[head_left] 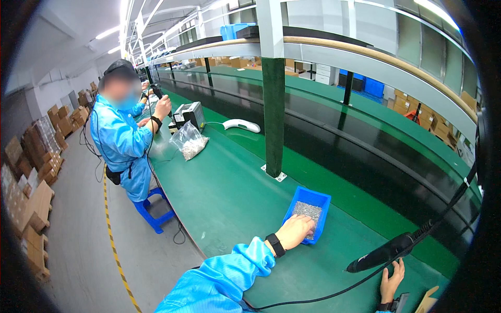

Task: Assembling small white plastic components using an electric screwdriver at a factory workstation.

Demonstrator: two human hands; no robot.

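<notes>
A blue plastic bin (pixel 323 207) holds a heap of small grey metal pieces (pixel 307 208), too fine to make out singly. My left hand (pixel 297 230) reaches over its near left side, fingers bent together into the heap; whatever lies between the fingertips is hidden. To the right, a black electric screwdriver (pixel 383 251) slants down on its thick cable, tip pointing left. Just below its body is my right hand (pixel 391 282), with fingers apart and nothing visible in them.
A green bench (pixel 229 193) carries a green post (pixel 273 115), a white handheld device (pixel 241 125) and a clear bag of small parts (pixel 192 146). At far left a co-worker (pixel 122 135) in blue holds a dark tool. A thin cable (pixel 334 295) crosses the near bench; cardboard (pixel 428 301) lies lower right.
</notes>
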